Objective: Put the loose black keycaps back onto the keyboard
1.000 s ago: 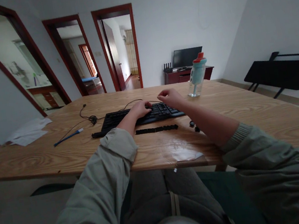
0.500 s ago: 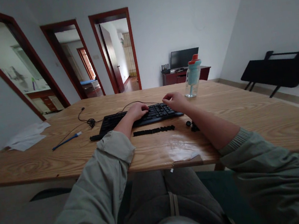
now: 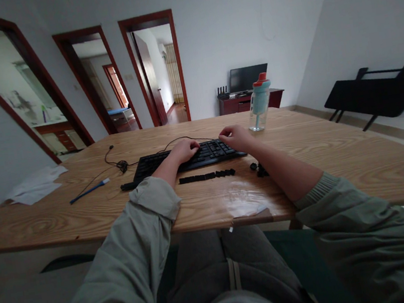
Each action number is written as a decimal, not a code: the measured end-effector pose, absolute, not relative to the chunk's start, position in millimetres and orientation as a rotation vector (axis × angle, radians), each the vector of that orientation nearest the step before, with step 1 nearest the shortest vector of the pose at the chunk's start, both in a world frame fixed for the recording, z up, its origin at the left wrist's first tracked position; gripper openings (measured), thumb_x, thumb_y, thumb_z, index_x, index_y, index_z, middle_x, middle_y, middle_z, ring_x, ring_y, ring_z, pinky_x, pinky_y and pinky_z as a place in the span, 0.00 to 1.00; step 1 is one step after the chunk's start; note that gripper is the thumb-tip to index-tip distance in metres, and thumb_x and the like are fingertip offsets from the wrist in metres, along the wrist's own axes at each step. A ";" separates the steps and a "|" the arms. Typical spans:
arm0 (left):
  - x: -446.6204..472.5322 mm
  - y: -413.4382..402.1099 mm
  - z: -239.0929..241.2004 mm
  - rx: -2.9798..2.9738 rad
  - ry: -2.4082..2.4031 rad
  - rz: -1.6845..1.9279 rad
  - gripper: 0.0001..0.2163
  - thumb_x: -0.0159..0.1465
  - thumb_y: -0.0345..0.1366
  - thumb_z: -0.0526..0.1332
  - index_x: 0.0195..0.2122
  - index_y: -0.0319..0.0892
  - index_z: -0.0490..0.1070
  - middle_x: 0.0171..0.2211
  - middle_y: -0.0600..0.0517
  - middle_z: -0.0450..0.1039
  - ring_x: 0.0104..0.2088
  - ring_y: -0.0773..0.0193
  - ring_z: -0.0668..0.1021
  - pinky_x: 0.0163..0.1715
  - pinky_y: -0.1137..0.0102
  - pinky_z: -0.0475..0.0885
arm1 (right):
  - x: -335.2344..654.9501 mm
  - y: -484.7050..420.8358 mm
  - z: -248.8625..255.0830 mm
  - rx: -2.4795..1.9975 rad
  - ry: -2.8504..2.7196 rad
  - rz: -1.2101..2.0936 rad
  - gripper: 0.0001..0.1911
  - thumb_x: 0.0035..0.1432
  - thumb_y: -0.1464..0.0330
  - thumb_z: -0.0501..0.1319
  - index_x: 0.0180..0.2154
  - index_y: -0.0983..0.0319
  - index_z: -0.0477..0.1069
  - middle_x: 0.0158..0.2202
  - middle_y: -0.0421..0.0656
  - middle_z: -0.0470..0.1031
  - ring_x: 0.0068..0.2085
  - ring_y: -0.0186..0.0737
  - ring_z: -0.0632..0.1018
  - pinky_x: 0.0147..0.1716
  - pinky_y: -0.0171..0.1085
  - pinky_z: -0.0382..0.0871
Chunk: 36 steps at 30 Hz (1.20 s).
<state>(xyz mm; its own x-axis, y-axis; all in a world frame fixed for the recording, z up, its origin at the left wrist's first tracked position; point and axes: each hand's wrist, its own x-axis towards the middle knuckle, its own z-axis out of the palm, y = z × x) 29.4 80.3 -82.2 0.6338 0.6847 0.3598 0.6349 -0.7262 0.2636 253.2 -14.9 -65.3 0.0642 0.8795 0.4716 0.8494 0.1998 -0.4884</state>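
A black computer keyboard lies on the wooden table in front of me. On its middle rests my left hand, fingers curled down against it, the fingertips partly hidden. Above the keyboard's back right part is my right hand, thumb and fingers pinched together; whatever is between them is too small to make out. A row of black keycaps lies in front of the keyboard. More small black pieces, seemingly a pile of keycaps, sit beside my right forearm, which partly covers them.
A clear bottle with a red and teal lid stands behind my right hand. To the left lie a blue brush, a coiled black cable and white paper. Clear film covers part of the front table edge.
Both hands stay in nearly the same place over the keyboard. The view has shifted very slightly; nothing else visibly differs.
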 end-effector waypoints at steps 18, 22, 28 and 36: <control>31.1 76.5 -78.3 2.930 1.111 0.574 0.12 0.61 0.35 0.61 0.44 0.45 0.81 0.41 0.50 0.82 0.43 0.60 0.80 0.46 0.68 0.72 | 256.8 -18.7 -67.9 -1.599 -1.855 0.026 0.12 0.60 0.65 0.60 0.38 0.63 0.81 0.36 0.47 0.82 0.36 0.41 0.78 0.36 0.35 0.68; 32.6 77.0 -75.9 3.002 1.129 0.500 0.13 0.62 0.37 0.60 0.45 0.47 0.82 0.42 0.50 0.82 0.44 0.59 0.80 0.47 0.69 0.71 | 257.2 -18.8 -67.8 -1.622 -1.876 0.010 0.11 0.60 0.66 0.60 0.38 0.63 0.81 0.36 0.47 0.82 0.36 0.41 0.78 0.36 0.35 0.68; 39.5 66.4 -70.5 3.122 1.232 0.347 0.13 0.62 0.36 0.58 0.40 0.46 0.83 0.40 0.48 0.82 0.43 0.57 0.80 0.46 0.68 0.70 | 257.4 -20.3 -69.2 -1.622 -1.892 -0.024 0.11 0.60 0.66 0.60 0.38 0.63 0.80 0.37 0.47 0.82 0.36 0.41 0.78 0.36 0.35 0.68; 48.2 58.1 -69.9 3.144 1.317 0.182 0.14 0.59 0.31 0.59 0.41 0.46 0.82 0.41 0.45 0.81 0.44 0.55 0.80 0.45 0.67 0.70 | 281.2 -25.5 -57.6 -1.546 -1.725 -0.076 0.12 0.57 0.66 0.59 0.34 0.64 0.80 0.33 0.47 0.81 0.32 0.41 0.76 0.36 0.38 0.68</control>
